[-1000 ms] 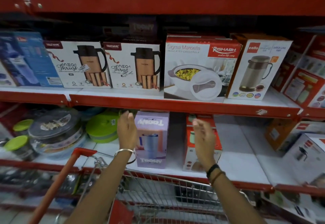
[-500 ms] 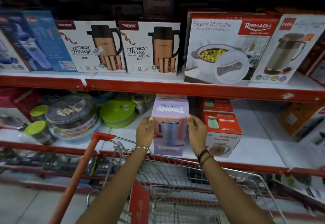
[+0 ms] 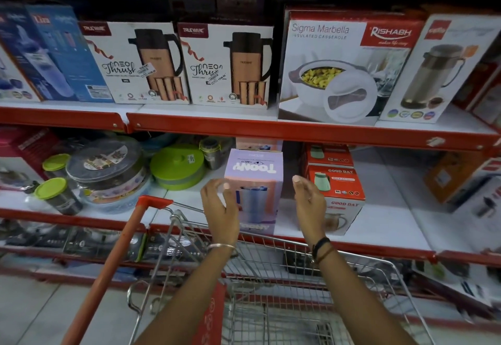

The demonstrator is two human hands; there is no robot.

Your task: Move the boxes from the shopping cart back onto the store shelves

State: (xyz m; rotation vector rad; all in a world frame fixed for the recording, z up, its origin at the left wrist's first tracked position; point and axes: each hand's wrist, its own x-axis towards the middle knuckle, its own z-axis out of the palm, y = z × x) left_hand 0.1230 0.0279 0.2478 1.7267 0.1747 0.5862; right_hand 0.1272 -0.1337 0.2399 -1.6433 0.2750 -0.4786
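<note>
Head view: lilac TOONY box [image 3: 253, 190] stood upside down on the lower shelf [image 3: 379, 225], just beside the red-and-white GOOD DAY box [image 3: 336, 198], w/ a second TOONY box partly seen behind it. Left hand [image 3: 221, 206] sat close at the box's left edge, fingers loosely curled; contact couldn't be told. Right hand [image 3: 309, 201] was apart from the box's right side, fingers spread, pinching nothing. Neither grip was closed on the box.

Step, by my read: this box looked placed and let go. Next move prob. calls for dropping both hands into the shopping cart [image 3: 298, 304] for another box; cart contents weren't clear from here.

Readable text: "TOONY" twice and "TUMBLER" on the lilac box, all inverted. Upper shelf [image 3: 271, 129]: two TRUEWARE boxes [image 3: 179, 65] marked "NEO Thrust", w/ price stickers too small to read; RISHABH box [image 3: 347, 68] w/ "Sigma Marbella INSULATED CASSEROLE". Red logo on the flask box [image 3: 439, 68] was blurred.
</note>
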